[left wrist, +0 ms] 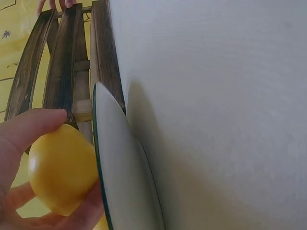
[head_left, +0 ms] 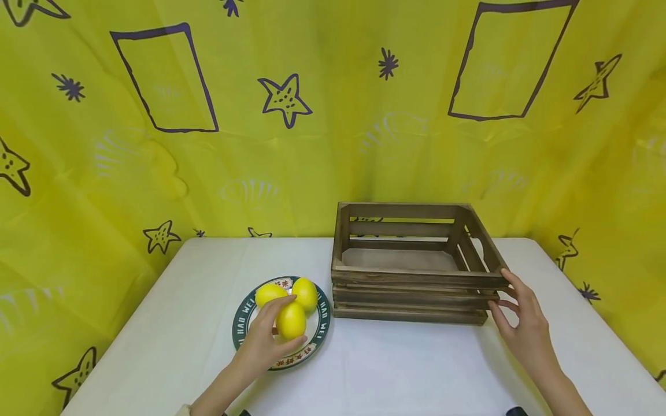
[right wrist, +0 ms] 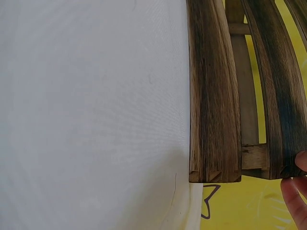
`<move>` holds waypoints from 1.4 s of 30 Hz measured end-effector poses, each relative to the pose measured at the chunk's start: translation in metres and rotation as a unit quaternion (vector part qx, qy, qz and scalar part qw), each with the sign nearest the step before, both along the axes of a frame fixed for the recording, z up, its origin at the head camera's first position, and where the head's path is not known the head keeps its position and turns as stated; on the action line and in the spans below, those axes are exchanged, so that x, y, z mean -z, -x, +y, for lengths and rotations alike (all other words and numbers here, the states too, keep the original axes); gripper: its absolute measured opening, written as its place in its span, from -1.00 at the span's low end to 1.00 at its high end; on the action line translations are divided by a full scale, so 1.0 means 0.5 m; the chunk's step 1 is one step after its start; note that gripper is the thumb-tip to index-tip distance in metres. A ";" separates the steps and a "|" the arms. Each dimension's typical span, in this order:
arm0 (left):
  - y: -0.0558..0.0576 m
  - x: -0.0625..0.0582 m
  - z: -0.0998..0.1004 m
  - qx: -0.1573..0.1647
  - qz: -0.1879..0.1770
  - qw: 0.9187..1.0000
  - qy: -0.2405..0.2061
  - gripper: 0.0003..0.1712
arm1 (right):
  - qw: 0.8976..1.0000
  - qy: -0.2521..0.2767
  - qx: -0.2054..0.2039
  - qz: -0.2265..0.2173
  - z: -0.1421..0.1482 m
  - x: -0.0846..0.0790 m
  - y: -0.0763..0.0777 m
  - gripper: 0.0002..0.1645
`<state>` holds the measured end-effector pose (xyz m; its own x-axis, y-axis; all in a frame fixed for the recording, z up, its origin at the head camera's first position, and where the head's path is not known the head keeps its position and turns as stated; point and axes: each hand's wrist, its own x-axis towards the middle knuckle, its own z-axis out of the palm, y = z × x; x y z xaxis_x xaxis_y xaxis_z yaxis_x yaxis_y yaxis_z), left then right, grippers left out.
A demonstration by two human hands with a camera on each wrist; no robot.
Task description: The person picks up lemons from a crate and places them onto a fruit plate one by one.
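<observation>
Between the fingers and thumb of my left hand [head_left: 265, 338] is a yellow lemon [head_left: 291, 321], held over a round plate [head_left: 325, 318] with a green lettered rim. Two more lemons lie on the plate, one at the back left [head_left: 269, 293] and one at the back right [head_left: 305, 294]. The left wrist view shows the gripped lemon [left wrist: 62, 167] close by the plate's edge [left wrist: 115, 143]. At the right, my right hand [head_left: 525, 329] grips the front right corner of a brown slatted wooden crate [head_left: 406, 280], its thumb on the front slat.
A white-covered table [head_left: 395, 370] carries the plate on the left and the crate just right of it. Behind the table hangs a yellow curtain [head_left: 333, 162] with starfish drawings. The crate's inner floor [head_left: 400, 260] shows bare from above.
</observation>
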<state>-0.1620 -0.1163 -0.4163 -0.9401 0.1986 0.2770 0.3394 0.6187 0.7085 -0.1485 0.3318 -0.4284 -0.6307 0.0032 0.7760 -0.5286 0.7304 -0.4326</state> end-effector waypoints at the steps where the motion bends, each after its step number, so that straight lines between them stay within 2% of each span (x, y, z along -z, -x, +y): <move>1: 0.000 0.002 0.000 -0.001 -0.011 1.000 0.003 -0.18 | 1.000 0.000 0.000 0.001 0.001 -0.001 0.000 -0.11; 5: 0.004 0.004 0.001 0.005 -0.054 0.998 0.012 -0.19 | 1.000 -0.001 0.000 0.003 0.004 -0.003 0.000 -0.11; 9: 0.007 0.006 0.003 0.023 -0.077 0.996 0.039 -0.21 | 1.000 -0.002 0.003 0.001 0.005 -0.006 -0.002 -0.12; 17: 0.004 0.011 0.004 0.037 -0.090 0.993 0.060 -0.21 | 1.000 0.002 0.008 -0.005 0.007 -0.010 -0.013 -0.11; 20: 0.001 0.013 0.005 0.035 -0.088 0.993 0.065 -0.20 | 1.000 0.003 0.006 -0.009 0.007 -0.010 -0.015 -0.11; 26: 0.002 0.011 0.004 0.029 -0.081 0.994 0.069 -0.25 | 1.000 0.000 -0.003 0.019 0.006 -0.015 -0.009 -0.13; 29: 0.004 0.009 0.002 0.022 -0.081 0.994 0.071 -0.27 | 1.000 -0.001 -0.008 0.012 0.007 -0.018 -0.002 -0.12; 31: 0.005 0.007 0.002 0.017 -0.081 0.994 0.072 -0.28 | 1.000 0.000 -0.011 0.000 0.010 -0.019 0.001 -0.11; 35: 0.004 -0.006 0.003 -0.003 -0.073 0.995 0.075 -0.34 | 0.998 0.030 -0.011 -0.045 0.016 -0.025 -0.008 -0.27; 39: 0.006 -0.031 -0.004 -0.030 -0.034 0.993 0.107 -0.35 | 0.991 0.050 -0.002 -0.127 0.014 -0.043 -0.028 -0.02; 42: 0.012 -0.049 -0.011 -0.041 0.014 0.988 0.150 -0.27 | 0.983 0.040 -0.022 -0.178 0.009 -0.067 -0.043 0.00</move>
